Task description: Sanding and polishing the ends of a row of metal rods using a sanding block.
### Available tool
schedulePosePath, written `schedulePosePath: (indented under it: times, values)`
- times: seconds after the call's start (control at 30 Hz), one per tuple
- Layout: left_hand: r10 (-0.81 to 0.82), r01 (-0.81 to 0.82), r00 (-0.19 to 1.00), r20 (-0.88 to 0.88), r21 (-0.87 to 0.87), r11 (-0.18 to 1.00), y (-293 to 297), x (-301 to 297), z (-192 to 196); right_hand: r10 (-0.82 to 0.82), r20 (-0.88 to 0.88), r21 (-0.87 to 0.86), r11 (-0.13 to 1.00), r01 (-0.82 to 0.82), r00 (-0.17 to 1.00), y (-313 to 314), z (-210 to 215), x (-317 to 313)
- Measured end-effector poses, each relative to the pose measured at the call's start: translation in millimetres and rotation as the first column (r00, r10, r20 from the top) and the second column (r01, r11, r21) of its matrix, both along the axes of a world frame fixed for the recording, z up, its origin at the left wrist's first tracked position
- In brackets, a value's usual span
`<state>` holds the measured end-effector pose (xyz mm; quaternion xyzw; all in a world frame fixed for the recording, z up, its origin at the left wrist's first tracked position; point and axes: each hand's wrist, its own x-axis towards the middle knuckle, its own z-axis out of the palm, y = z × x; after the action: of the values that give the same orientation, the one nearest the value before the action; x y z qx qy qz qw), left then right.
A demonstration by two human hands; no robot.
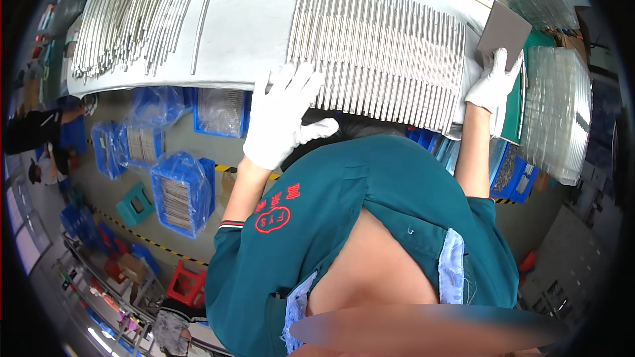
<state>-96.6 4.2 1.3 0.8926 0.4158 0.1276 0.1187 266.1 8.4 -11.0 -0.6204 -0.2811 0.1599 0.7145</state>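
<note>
Worktop (248,20), white-covered, spans the far side from 10 to 2 o'clock, taking 12 as straight ahead of the person. Its largest load is the row of metal rods (380,53), set side by side around 12 to 1 o'clock, their near ends close to the front edge. At 10 o'clock lies a looser batch of rods (135,16), uneven at the ends; at 3 o'clock from the row, past the right hand, stand clear plastic trays (559,116) in a stack. The white-gloved left hand (281,116) is spread wide, thumb out toward 3 o'clock, with nothing visible in its grasp; the row lies at its 1 to 2 o'clock, beginning right by the fingertips, though contact cannot be told. The right hand (495,84), also gloved, has its fingers part-bent over the near edge of a dark grey panel (505,30), which extends toward its 12 o'clock; whether it grips or merely rests there cannot be told. Slimmest is a lone rod (204,23), at the left hand's 11 o'clock.
</note>
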Motion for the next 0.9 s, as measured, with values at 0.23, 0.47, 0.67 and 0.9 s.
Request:
schedulePosePath:
  times: [0.23, 0.47, 0.67, 0.9]
  values:
    - [0.092, -0.096, 0.994, 0.057, 0.074, 0.993, -1, -25, -8, 0.002, 0.054, -0.009, 1.0, -0.001, 0.999, -1, 0, 4]
    - [0.06, -0.065, 0.995, 0.082, 0.065, 0.996, -2, -13, -6, -0.001, 0.037, -0.009, 1.0, 0.002, 0.999, 0, 0, 3]
    - [0.001, -0.001, 0.995, 0.102, -0.008, 1.0, -4, 4, -8, 0.018, 0.025, -0.008, 1.0, -0.018, 1.0, -1, 1, 0]
    - [0.043, -0.046, 0.997, 0.06, 0.048, 0.998, -1, -6, -4, 0.01, -0.008, -0.001, 1.0, -0.01, 1.0, 0, 3, -1]
